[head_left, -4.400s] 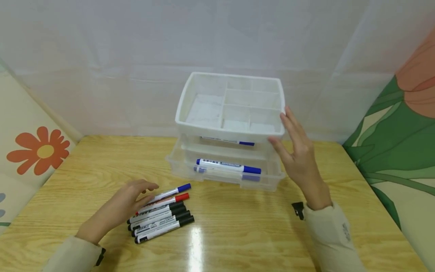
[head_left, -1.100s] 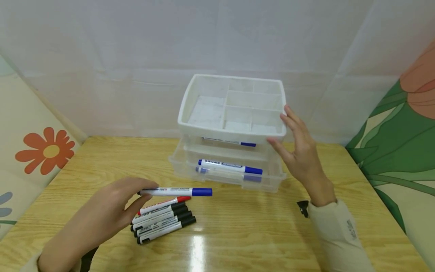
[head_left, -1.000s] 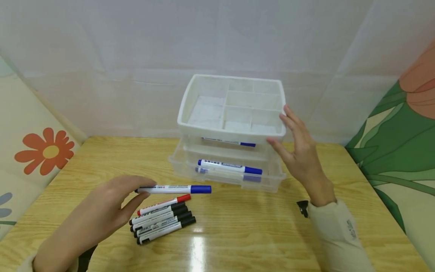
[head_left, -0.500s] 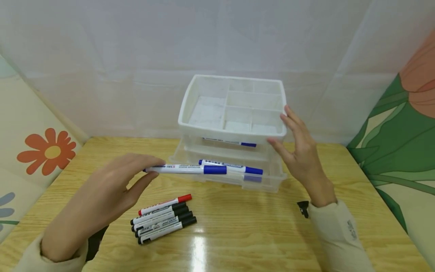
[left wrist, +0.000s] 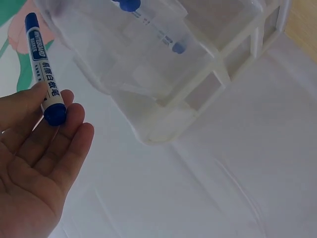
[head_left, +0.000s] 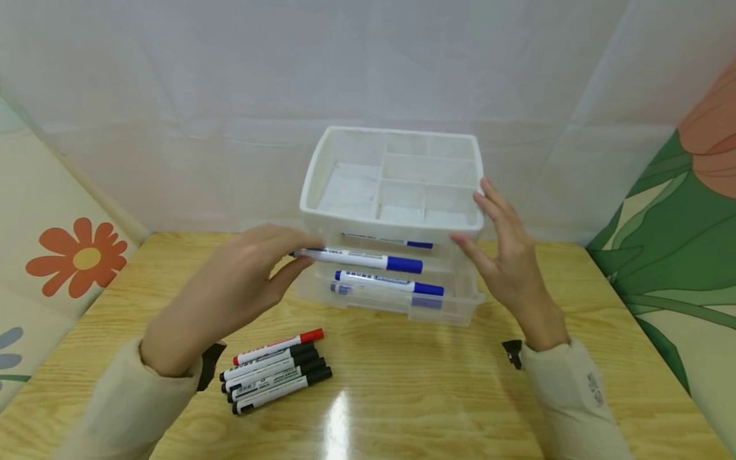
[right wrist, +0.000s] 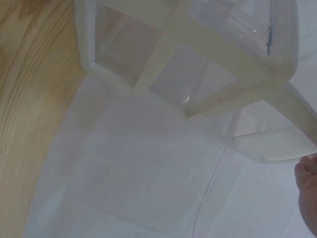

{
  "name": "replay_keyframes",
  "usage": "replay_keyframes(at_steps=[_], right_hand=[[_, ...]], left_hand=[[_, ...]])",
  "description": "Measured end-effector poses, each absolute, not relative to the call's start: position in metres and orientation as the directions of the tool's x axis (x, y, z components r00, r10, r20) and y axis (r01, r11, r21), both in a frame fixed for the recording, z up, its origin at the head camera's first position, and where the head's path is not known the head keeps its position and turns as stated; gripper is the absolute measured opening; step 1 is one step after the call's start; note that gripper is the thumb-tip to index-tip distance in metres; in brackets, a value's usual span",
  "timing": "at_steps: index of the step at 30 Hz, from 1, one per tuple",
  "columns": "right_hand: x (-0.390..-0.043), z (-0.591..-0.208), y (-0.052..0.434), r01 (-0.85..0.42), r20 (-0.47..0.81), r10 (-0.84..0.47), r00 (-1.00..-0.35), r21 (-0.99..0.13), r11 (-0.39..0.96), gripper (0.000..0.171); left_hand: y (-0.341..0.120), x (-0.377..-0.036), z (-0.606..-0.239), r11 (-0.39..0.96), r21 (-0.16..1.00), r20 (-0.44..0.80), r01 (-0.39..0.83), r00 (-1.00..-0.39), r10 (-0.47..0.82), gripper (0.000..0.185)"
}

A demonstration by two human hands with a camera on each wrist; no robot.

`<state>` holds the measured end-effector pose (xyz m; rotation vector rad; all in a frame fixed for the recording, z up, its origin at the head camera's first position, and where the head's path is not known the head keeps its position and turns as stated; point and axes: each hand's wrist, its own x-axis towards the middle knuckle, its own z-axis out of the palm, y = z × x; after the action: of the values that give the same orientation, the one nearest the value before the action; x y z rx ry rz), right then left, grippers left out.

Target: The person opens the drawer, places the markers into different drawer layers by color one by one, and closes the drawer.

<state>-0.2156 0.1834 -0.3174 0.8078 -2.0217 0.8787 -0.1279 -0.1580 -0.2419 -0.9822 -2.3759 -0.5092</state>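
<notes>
On a glossy yellow table with wood grain [head_left: 414,396], before a wrinkled white cloth [head_left: 230,96], stands a box-shaped plastic organiser [head_left: 391,220]. Its top is a solid white tray with rounded corners, which thin straight walls divide into compartments; below it, the plastic becomes cloudy and half transparent. The lower cloudy plastic drawer [head_left: 443,314] stands out toward the person, and inside it lies a thick white marker with a blue cap [head_left: 393,283]. Another, partly hidden white marker with a dark blue cap [head_left: 418,245] is seen higher, under the tray. Nearer, a red-capped white marker [head_left: 278,347] and four black-capped white markers [head_left: 282,391] lie slanted, side by side.

The left hand [head_left: 224,287] pinches, between thumb and fingertips, the tail of a smooth white cylindrical marker with a long blue cap [head_left: 368,259], printed with dark characters. From the head it appears above the lower drawer, almost level; whether it touches the organiser, I cannot tell. The right hand [head_left: 512,262], fingers wide, touches the tray's right front corner.
</notes>
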Motion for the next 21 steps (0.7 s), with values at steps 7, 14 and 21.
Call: replay_keyframes(at_steps=[7,14,21], right_hand=[[-0.214,-0.317,0.182,-0.776,0.838,-0.236,-0.493,-0.301,0.554,0.072],[-0.214,-0.318,0.180,-0.777,0.840,-0.218,-0.497,-0.320,0.542,0.072],[-0.212,-0.318,0.180,-0.774,0.832,-0.218,-0.510,-0.333,0.539,0.072]], left_hand=[[-0.144,-0.142,-0.246,0.662,0.182,0.510,0.727,-0.646,0.568,0.025],[-0.132,-0.148,-0.250,0.664,0.192,0.460,0.723,-0.663,0.590,0.025],[-0.127,-0.153,-0.255,0.665,0.201,0.463,0.720,-0.667,0.583,0.027]])
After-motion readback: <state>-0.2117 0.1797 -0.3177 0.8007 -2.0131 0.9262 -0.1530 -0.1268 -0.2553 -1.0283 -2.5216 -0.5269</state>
